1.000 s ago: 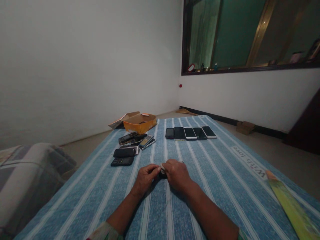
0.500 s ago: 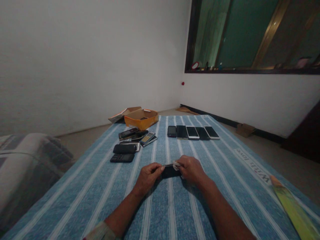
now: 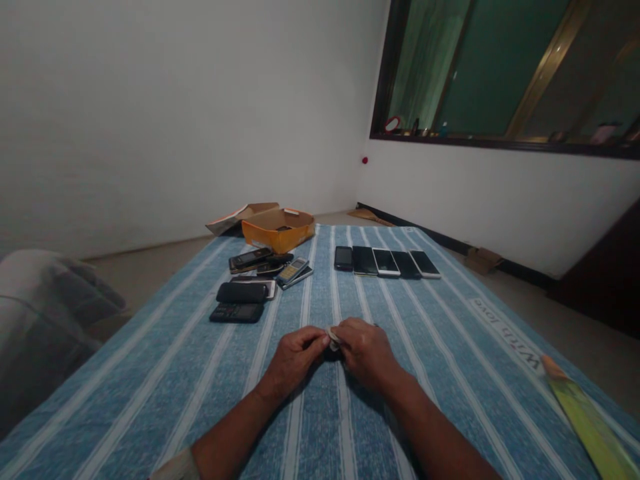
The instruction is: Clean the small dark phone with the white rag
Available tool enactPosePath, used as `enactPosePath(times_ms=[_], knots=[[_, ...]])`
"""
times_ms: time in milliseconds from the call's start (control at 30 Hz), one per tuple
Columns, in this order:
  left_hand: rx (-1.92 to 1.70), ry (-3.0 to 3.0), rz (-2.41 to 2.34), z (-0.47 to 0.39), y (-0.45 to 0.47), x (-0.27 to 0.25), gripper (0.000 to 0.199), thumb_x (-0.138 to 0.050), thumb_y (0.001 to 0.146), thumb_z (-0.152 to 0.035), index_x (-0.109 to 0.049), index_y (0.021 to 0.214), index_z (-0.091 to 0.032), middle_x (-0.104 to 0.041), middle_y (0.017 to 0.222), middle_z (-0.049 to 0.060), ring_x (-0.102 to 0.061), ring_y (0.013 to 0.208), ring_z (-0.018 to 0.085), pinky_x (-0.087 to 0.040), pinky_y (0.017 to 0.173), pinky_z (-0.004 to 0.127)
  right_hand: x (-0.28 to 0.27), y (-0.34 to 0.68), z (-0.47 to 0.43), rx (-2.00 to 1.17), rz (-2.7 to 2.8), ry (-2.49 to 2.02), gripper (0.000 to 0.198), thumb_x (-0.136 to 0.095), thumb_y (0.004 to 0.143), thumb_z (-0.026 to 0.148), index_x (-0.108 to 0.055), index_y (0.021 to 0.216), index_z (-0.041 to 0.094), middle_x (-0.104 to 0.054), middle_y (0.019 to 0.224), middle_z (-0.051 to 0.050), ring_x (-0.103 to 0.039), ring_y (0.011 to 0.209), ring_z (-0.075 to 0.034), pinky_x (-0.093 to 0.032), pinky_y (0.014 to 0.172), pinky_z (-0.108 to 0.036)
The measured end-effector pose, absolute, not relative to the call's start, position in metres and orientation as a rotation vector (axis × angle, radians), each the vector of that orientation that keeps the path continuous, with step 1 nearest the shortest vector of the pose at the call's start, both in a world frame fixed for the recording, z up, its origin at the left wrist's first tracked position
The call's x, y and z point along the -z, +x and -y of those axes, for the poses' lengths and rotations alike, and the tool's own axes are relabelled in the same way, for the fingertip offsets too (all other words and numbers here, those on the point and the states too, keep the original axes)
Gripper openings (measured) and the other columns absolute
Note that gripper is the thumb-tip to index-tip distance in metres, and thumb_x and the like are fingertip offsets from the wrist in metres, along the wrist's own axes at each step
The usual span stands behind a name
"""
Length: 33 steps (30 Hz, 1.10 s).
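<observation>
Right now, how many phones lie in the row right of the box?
5, left to right: small black phone, larger black phone, white-framed middle phone, dark fourth phone, white-framed end phone.

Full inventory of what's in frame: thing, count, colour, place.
Phones in row: 5, black and white, far right half of cloth
Loose phones: at least six, mostly dark, left; overlap hides exact count
Box: 1, orange, far left
Striped cloth: 1, blue-white, beneath
Strip: 1, yellow-green, right edge
Carton: 1, brown, floor right
Window: 1, dark-framed, upper right; small sill items unclear
Pale item: 1, whitish, at fingertips
Dark item: 1, black, between hands, mostly hidden
Left hand: 1, bare, centre
Right hand: 1, bare, centre
</observation>
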<state>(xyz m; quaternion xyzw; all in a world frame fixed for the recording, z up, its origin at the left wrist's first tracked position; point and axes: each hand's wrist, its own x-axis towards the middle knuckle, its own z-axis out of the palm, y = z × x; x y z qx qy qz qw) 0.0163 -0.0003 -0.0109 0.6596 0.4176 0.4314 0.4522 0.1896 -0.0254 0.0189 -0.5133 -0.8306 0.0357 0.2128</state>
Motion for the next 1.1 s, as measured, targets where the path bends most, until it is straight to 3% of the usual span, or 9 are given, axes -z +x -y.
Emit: enactPosePath(times_ms=[267,500,633,833,1100], knots=[[-1.023,1.638,-1.054,0.002,0.017,0.006,0.027,-0.062,0.078,-0.039,-0.070,0.068,-0.016,-0.054,0.053,-0.001,-0.050,0.049,0.013,-0.039,0.050,0.025,-0.030,0.221,0.022,-0.374,2.201,-1.488,0.024,-0.052,0.088,0.008,-0.072,0.084,0.021,-0.065,0.082,-0.001,-0.060,0.079,-0.013,-0.039,0.072,-0.021],[-1.002,1.640,-1.058,0.005,0.019,0.007,0.027,-0.060,0.080,-0.039,-0.070,0.072,-0.015,-0.057,0.058,-0.001,-0.054,0.047,0.012,-0.042,0.050,0.024,-0.025,0.240,0.020,-0.649,2.013,-1.280,0.021,-0.054,0.087,0.017,-0.073,0.080,0.019,-0.064,0.075,-0.001,-0.060,0.071,-0.014,-0.043,0.066,-0.024],[-1.009,1.619,-1.052,0.006,0.020,0.008,0.025,-0.058,0.081,-0.036,-0.068,0.074,-0.014,-0.055,0.051,-0.003,-0.054,0.044,0.012,-0.043,0.051,0.024,-0.021,0.246,0.019,-0.751,1.872,-1.258,0.020,-0.057,0.083,0.022,-0.074,0.076,0.019,-0.063,0.071,-0.001,-0.059,0.066,-0.015,-0.043,0.061,-0.026],[-1.082,1.618,-1.054,0.008,0.017,0.005,0.021,-0.059,0.082,-0.032,-0.068,0.078,-0.014,-0.061,0.055,-0.001,-0.060,0.053,0.014,-0.047,0.058,0.026,-0.016,0.237,0.019,-0.619,1.817,-1.189,0.018,-0.059,0.084,0.023,-0.075,0.076,0.020,-0.065,0.071,-0.002,-0.061,0.069,-0.017,-0.045,0.064,-0.029],[-1.170,1.728,-1.072,0.005,0.016,0.008,0.020,-0.063,0.081,-0.032,-0.070,0.082,-0.013,-0.060,0.068,0.001,-0.058,0.055,0.013,-0.046,0.054,0.026,-0.006,0.226,0.016,-0.346,1.905,-1.054,0.020,-0.053,0.089,0.016,-0.073,0.087,0.020,-0.066,0.080,-0.004,-0.062,0.074,-0.016,-0.049,0.068,-0.027]])
